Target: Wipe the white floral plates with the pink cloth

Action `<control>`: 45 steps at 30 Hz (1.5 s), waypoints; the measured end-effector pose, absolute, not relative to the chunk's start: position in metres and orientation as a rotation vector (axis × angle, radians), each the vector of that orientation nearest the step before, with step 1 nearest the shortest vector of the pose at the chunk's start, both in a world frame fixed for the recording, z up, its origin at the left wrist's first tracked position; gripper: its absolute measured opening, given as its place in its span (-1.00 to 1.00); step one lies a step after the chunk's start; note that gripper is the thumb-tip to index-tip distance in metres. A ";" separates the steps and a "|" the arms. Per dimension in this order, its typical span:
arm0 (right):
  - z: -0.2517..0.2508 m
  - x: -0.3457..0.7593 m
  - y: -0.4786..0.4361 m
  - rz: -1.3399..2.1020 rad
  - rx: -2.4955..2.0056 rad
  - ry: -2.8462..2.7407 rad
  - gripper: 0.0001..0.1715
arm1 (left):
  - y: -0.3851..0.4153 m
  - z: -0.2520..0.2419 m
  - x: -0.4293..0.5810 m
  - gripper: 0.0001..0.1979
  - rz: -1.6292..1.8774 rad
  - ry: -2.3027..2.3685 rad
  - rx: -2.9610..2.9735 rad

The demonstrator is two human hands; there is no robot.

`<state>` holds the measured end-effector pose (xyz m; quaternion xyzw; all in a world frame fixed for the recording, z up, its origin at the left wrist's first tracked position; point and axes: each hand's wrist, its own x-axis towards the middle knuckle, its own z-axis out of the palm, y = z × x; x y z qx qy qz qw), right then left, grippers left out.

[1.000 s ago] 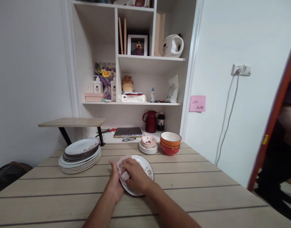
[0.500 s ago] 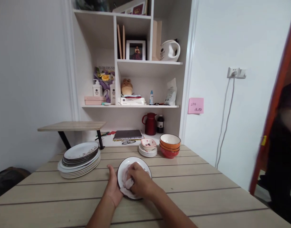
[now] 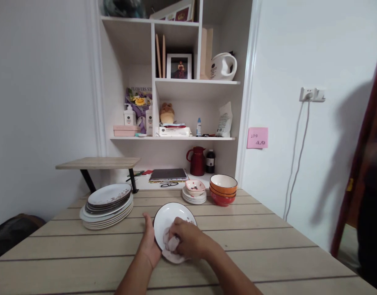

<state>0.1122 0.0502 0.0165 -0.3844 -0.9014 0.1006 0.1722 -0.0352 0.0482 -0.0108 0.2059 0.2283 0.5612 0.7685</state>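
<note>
Plate (image 3: 167,217): white, dark rim, brown floral print on its right side; at the near middle of the wooden table (image 3: 108,252). Cannot tell whether its underside touches the boards.

Left hand (image 3: 150,242): spread, thumb standing up and away, palm side against the plate's left edge. Fingers mostly hidden by the plate; their bend cannot be told.

Right hand (image 3: 191,239): fingers curled in, pinching a bunched pale cloth (image 3: 172,244) against the near part of the plate's face. A loose flap of cloth covers the near rim.

Surroundings. Far left: plate stack (image 3: 110,195), dark-rimmed patterned plates above wider pale ones, just beside a raised wooden stand (image 3: 97,164) with black legs. Far side, right of middle: small white plates (image 3: 194,199) bearing a pink-patterned dish (image 3: 195,187). Just right of these, stacked bowls (image 3: 223,190), orange above, red at bottom. Beyond the table's far edge: eyeglasses (image 3: 169,184), a flat dark laptop-like item (image 3: 169,174) and, farther right, a red jug (image 3: 197,162) beside a dark bottle (image 3: 210,162).
</note>
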 end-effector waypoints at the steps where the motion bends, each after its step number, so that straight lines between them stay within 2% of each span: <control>1: 0.016 0.112 0.050 0.281 -1.095 -2.562 -0.69 | 0.048 -0.011 -0.035 -0.03 1.216 0.498 0.448; 15: 0.013 0.113 0.052 0.313 -1.071 -2.542 -0.69 | 0.051 -0.013 -0.039 -0.18 1.168 0.488 0.489; 29: 0.018 0.110 0.050 0.344 -1.047 -2.494 -0.71 | 0.055 -0.018 -0.043 -0.20 1.113 0.484 0.473; 38: 0.012 0.103 0.058 0.316 -0.993 -2.417 -0.62 | 0.049 -0.009 -0.039 -0.19 1.133 0.532 0.520; 45: 0.011 0.102 0.063 0.242 -0.990 -2.267 -0.73 | 0.047 -0.009 -0.037 -0.31 1.166 0.541 0.543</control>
